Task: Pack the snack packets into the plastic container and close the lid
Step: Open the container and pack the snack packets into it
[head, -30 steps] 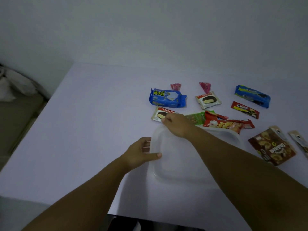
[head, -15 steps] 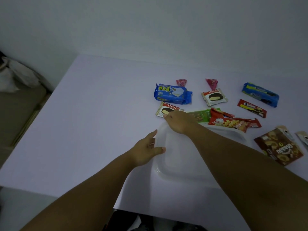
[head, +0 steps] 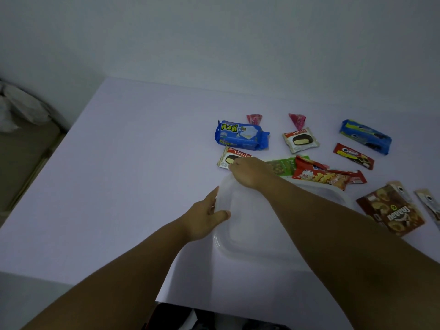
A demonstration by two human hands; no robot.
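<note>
Hands of one person reach over a pale table (head: 133, 177) toward a clear plastic container (head: 247, 225) that sits near the front edge with its lid on. The left hand (head: 204, 215) grips the container's left rim, thumb lying on top of the lid and fingers curled around the side. The right hand (head: 250, 172) rests at the container's far left corner with fingers bent downward; whether they pinch the lid edge or the packet beside it cannot be told. Just beyond those fingertips lies a Choco Pie packet (head: 232, 158), touching or nearly touching them.

Farther back sit a blue wafer packet (head: 240, 135), two small pink wrapped sweets (head: 254, 119), a second Choco Pie packet (head: 300, 140) and a blue cookie packet (head: 365, 136). A red cookie bar (head: 353, 155) lies in front of that blue packet. A green packet (head: 282, 166) and a red biscuit packet (head: 319, 176) overlap along the container's far edge. A brown snack box (head: 390, 209) lies to the right, well apart from the hands.

Compared with half a second ago, both hands keep the same places on the container, and the left fingers have straightened slightly along the rim. No packet has moved.
</note>
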